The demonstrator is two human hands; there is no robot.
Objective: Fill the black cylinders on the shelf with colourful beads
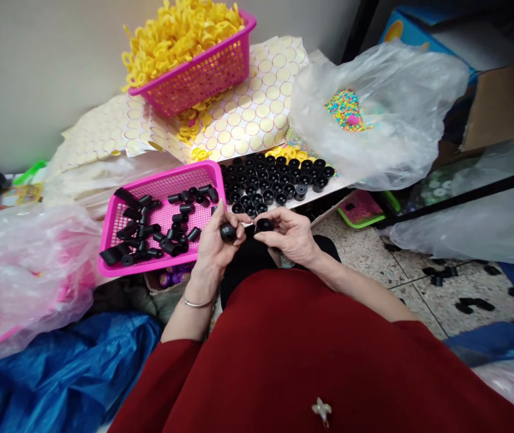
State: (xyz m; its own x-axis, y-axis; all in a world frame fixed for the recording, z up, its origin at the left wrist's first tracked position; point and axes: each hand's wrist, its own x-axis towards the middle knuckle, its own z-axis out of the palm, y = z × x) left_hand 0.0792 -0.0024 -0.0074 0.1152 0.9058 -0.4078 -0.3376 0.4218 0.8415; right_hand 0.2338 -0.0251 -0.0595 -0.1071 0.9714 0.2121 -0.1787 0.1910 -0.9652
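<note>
My left hand is closed round a small black plastic cap held over my lap. My right hand pinches another small black cap right beside it, the two pieces nearly touching. Just left of my hands stands a pink basket with several loose black tube pieces. Beyond my hands, rows of upright black caps stand on a low board.
A second pink basket heaped with yellow rings sits at the back on sheets of round stickers. A clear bag of coloured beads lies at the right. Plastic bags crowd the left; black pieces are scattered on the tiled floor.
</note>
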